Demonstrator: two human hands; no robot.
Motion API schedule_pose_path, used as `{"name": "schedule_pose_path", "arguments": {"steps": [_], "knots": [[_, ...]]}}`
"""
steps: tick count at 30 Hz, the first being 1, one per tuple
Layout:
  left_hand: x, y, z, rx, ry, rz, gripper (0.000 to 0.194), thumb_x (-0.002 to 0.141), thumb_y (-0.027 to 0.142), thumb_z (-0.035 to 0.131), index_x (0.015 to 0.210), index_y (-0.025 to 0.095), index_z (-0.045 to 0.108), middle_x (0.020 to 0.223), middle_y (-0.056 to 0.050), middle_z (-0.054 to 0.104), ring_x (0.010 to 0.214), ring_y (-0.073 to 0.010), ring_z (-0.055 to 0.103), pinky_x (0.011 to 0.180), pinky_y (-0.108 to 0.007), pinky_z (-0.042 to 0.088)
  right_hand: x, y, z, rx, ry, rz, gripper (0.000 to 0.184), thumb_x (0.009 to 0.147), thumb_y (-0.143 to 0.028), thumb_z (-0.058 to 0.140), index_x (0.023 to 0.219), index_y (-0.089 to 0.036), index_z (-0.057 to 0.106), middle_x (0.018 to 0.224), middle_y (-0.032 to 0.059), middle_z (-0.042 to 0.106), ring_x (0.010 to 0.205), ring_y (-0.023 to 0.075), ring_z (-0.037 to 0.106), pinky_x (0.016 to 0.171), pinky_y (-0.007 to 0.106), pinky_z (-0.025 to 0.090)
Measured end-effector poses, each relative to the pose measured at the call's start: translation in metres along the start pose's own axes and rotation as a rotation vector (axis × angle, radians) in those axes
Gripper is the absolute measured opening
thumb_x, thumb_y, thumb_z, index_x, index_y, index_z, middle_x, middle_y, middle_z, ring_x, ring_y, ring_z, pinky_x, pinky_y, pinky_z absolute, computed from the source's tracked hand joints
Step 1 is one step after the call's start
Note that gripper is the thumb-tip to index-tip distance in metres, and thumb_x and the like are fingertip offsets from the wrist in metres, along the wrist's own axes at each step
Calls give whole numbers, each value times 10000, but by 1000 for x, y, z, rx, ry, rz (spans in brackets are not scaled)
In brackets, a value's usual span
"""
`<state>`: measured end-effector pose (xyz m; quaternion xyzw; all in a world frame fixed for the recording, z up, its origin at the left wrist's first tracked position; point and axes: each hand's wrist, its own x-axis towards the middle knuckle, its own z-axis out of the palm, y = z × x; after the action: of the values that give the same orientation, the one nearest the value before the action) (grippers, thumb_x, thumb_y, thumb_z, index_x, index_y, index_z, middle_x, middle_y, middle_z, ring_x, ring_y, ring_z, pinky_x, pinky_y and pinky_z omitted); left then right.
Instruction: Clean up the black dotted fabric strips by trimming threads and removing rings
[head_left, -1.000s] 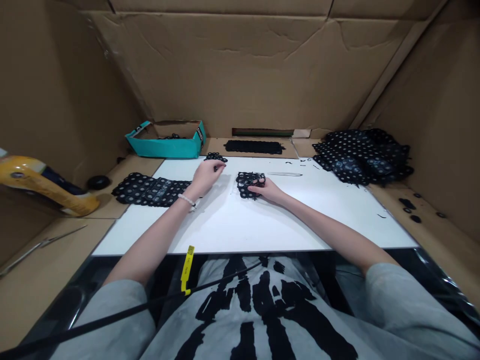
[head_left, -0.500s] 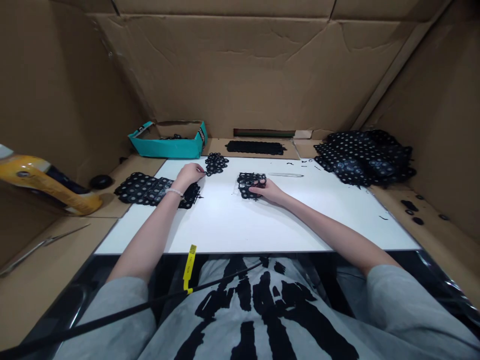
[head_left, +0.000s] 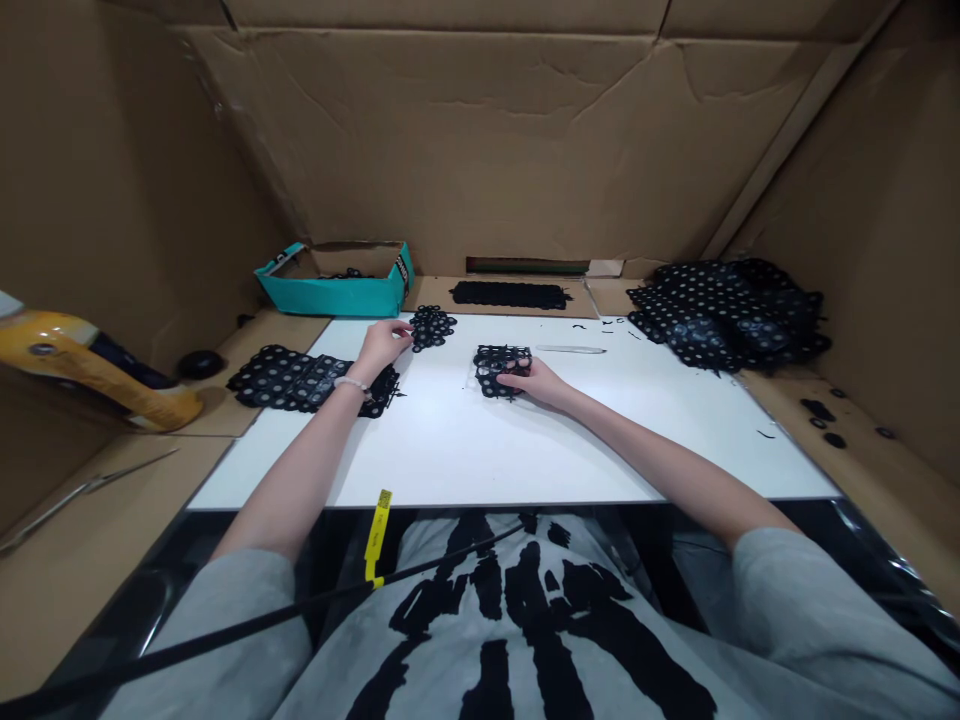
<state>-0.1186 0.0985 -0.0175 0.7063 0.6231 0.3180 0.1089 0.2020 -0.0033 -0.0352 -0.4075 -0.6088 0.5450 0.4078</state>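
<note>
We see our right hand (head_left: 536, 382) lying open on a black lace piece (head_left: 487, 372), pressing it to the white surface (head_left: 450, 450) so it stays put. Our left hand (head_left: 382, 345) is curled, just beside a small black lace bit (head_left: 433, 327); we cannot tell if it grips anything. A teal box (head_left: 330, 295) sits far left, and its writing is too small to read.

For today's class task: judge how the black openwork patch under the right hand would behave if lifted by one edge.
The black openwork patch would probably sag: the similar dotted heap lies rumpled and folded. Its many holes suggest it is light for its size. Its ring-like links might snag on the fingers of the right hand.
</note>
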Motion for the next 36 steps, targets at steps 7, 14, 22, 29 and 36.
{"name": "schedule_pose_path", "arguments": {"steps": [7,14,22,29,36], "knots": [[-26,62,-15,29,-54,363,334,839,364,575,1084,193,724,996,-76,738,942,-250,618,911,-355,439,4,2,2,51,88,49,453,549,-475,837,789,-159,618,651,-9,621,569,124,551,538,267,484],[-82,130,13,-69,-259,672,278,827,424,667,996,206,700,997,-78,716,964,-256,580,884,-380,446,0,-10,2,89,72,50,400,576,-461,808,764,-156,630,642,-17,610,542,103,504,552,266,446],[-87,133,20,-162,-214,523,239,849,386,629,952,193,723,947,-67,734,886,-237,608,784,-352,465,-3,-12,2,79,-14,-9,418,594,-458,815,828,-132,699,687,17,664,631,130,572,609,263,469],[-81,128,33,-341,-289,320,243,820,383,613,848,183,749,835,-54,752,772,-206,660,720,-308,493,3,3,-1,-16,-26,2,395,627,-474,804,787,-134,683,668,24,681,606,134,591,595,260,472],[-37,81,11,-476,73,-147,282,811,379,602,889,143,735,903,-108,756,821,-233,679,684,-322,525,-2,-3,2,-1,-64,37,372,577,-399,842,752,-157,619,682,10,671,655,156,631,637,280,506]]}}
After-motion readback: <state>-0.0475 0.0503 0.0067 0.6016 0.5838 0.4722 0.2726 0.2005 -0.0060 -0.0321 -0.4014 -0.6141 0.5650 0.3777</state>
